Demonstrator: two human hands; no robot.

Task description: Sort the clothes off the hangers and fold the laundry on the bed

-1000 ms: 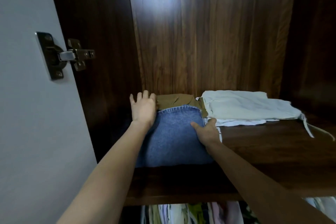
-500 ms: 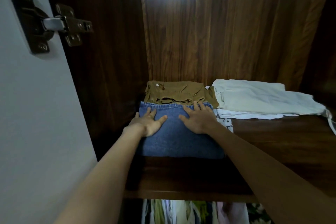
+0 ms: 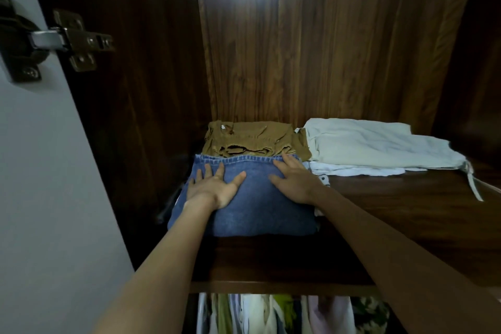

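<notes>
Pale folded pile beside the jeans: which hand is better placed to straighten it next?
Probably the right hand: it rests flat on the jeans' right edge, beside the pale pile. The left hand is farther away.

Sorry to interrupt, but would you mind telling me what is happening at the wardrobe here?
A person is putting folded laundry away. The left hand and the right hand both press flat on folded blue jeans on the wardrobe shelf. A folded brown garment lies behind the jeans, and a pale folded pile lies to the right.
</notes>
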